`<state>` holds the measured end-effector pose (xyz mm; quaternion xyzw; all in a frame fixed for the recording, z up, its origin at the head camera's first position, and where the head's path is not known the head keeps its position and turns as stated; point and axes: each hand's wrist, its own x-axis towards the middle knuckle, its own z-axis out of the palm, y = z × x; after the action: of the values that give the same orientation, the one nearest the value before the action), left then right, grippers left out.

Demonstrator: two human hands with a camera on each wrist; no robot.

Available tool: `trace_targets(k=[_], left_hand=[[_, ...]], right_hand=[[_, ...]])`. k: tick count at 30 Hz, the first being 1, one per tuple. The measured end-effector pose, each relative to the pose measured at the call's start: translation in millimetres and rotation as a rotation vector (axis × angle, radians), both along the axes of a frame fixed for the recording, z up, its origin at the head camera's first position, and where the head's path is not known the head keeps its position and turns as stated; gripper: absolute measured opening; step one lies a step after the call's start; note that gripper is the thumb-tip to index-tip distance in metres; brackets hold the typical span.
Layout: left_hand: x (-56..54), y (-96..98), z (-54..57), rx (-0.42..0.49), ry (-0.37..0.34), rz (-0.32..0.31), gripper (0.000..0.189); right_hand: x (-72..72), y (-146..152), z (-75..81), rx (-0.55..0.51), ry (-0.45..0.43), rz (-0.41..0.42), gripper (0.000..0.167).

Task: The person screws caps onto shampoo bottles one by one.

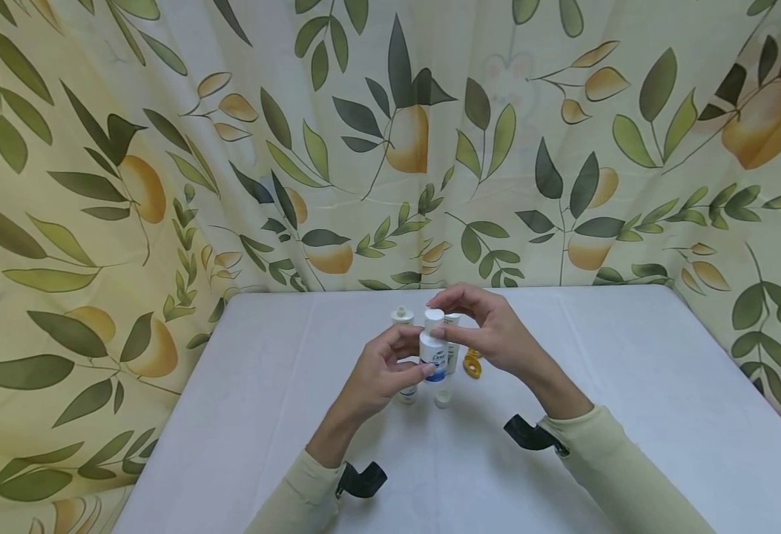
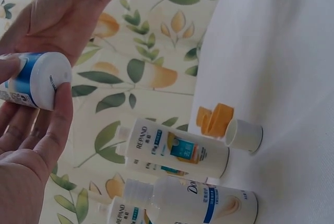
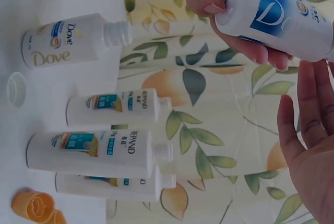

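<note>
A white and blue Dove bottle [image 1: 434, 357] is held raised above the table in my left hand [image 1: 385, 374], its thumb and fingers wrapped around the body. At its top, the thumb and fingers of my right hand [image 1: 497, 330] pinch the white cap [image 1: 434, 319]. In the right wrist view the bottle [image 3: 276, 15] shows its Dove lettering, while the cap end runs out of frame. Below the hands stands another Dove bottle [image 3: 68, 41], uncapped, its threaded neck bare. Beside it on the table lies a loose white cap [image 3: 16, 89].
Three white REPAND bottles [image 3: 94, 153] stand uncapped close together behind the hands. Orange caps [image 2: 216, 120] lie next to a white cap [image 2: 244, 136] on the white-covered table [image 1: 283, 415]. A leaf-and-fruit patterned curtain [image 1: 377, 222] hangs along the table's far edge.
</note>
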<state>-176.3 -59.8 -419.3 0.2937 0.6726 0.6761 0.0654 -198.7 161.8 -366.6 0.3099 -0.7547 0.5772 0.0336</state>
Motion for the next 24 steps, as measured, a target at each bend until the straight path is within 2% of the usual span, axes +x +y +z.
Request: trace_targets(k=[7,13,24], left_hand=[[-0.3,0.4,-1.7,0.003,0.013,-0.01,0.045],[-0.3,1.2,-2.4,-0.008,0.022,-0.019,0.046],[-1.4,-1.8,-0.5,-0.02,0.051,0.02,0.049]], right_hand=[[0.7,-0.6,-0.4,-0.015,0.026,0.011,0.026],[0.6,-2.6,-0.8,-0.012,0.013,0.005,0.025],[0.4,-0.6,-0.5,-0.002,0.028,-0.009,0.023]])
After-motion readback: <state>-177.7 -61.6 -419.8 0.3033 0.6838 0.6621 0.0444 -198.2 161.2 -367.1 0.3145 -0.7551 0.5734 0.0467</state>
